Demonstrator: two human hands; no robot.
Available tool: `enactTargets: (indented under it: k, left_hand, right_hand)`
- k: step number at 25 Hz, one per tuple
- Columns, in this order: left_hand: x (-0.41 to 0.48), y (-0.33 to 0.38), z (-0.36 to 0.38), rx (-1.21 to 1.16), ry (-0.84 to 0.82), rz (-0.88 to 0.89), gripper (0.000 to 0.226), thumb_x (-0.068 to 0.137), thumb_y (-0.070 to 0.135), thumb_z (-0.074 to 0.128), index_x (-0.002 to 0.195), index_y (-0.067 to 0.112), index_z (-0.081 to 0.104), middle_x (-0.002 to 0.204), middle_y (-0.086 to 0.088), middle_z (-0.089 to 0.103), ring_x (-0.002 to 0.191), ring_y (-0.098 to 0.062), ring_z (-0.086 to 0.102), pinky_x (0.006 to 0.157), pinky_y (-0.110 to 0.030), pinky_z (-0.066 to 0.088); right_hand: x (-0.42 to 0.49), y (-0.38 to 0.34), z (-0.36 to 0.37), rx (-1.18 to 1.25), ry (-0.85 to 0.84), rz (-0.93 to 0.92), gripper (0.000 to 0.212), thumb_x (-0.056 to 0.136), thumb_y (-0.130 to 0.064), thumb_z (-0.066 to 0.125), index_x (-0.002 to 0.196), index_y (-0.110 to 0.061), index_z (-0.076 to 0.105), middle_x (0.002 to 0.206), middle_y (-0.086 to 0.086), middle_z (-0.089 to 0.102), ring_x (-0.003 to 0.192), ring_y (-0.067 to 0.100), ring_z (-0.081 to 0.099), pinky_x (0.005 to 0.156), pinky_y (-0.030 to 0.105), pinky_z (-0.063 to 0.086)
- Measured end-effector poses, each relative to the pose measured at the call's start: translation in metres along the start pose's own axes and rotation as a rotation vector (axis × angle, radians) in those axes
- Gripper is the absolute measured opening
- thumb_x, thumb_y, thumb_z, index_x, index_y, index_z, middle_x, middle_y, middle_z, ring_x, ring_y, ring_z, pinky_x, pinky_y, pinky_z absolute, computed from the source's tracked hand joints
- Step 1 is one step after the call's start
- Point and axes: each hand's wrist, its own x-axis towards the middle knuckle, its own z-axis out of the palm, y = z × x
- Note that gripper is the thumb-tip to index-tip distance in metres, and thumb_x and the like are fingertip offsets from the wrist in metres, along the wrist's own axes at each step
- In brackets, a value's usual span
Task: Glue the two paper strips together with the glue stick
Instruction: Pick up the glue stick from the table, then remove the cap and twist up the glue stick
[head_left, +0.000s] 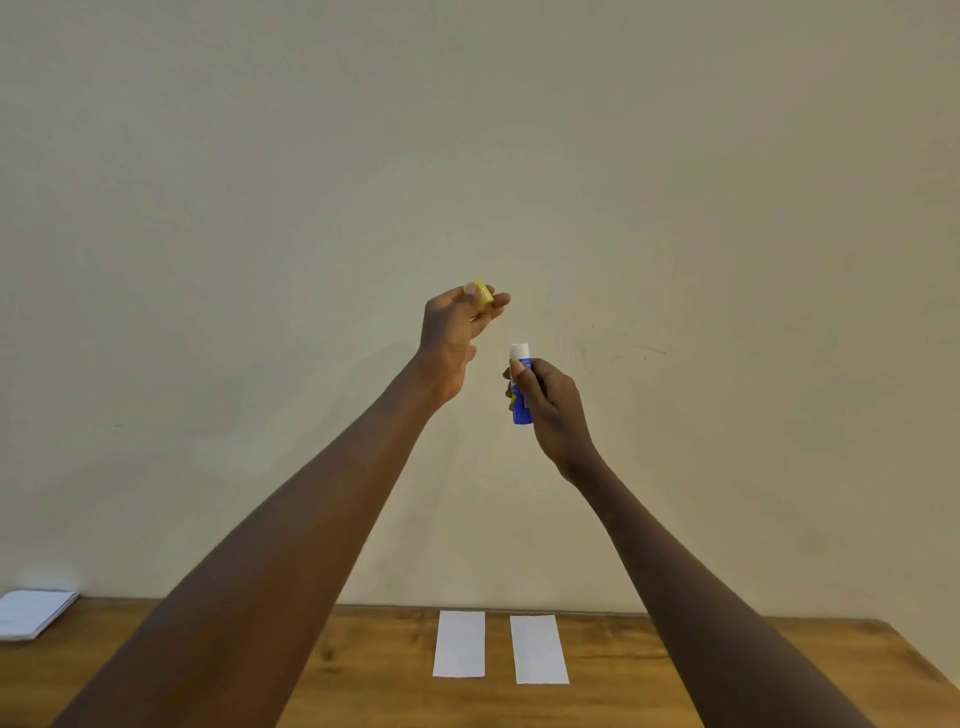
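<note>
A wooden table (675, 675) is stretching across the bottom of the view, carrying two white paper strips lying flat side by side with a gap between them: the left strip (459, 644) and the right strip (538, 649). A white paper stack (31, 613) is sitting at the table's far left edge. Above, both arms are reaching forward. The right hand (553, 400) is gripping the blue glue stick (521, 413) upright, its white tip showing uncapped. Near it and higher, the left hand (452, 332) is pinching the yellow cap (484, 293) in its fingertips. A plain beige wall (727, 208) is filling the background.
</note>
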Motion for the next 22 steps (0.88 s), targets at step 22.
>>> enactTargets:
  k: [22]
  left_hand:
    - [-0.017,-0.039,0.007,-0.111,0.233,0.053,0.026,0.074,0.015,0.07,0.09,0.013,0.05,0.075,-0.001,0.055,0.073,-0.018,0.06,0.063,-0.021,0.053]
  right_hand:
    - [-0.006,-0.023,0.011,0.129,0.105,-0.028,0.04,0.072,-0.004,0.07,0.1,-0.008,0.042,0.097,0.017,0.057,0.086,0.032,0.063,0.076,0.037,0.056]
